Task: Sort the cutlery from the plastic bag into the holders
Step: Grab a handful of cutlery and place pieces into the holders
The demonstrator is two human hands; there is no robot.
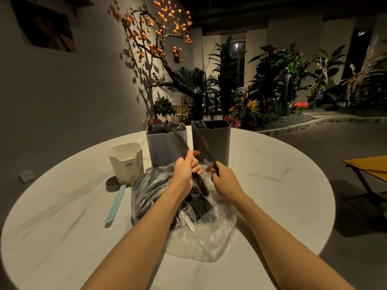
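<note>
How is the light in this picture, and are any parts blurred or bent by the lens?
Head view: dim, warm light falls on the table as a bright pool, its near edge dark; the tree throws sharp shadows on the wall; the cutlery in the left hand and right hand is motion-blurred; the bag glares faintly; the wide lens curves the edges.

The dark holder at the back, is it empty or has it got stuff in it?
Not empty. The dark holder stands upright, with a few clear utensils poking above its left rim.
</note>
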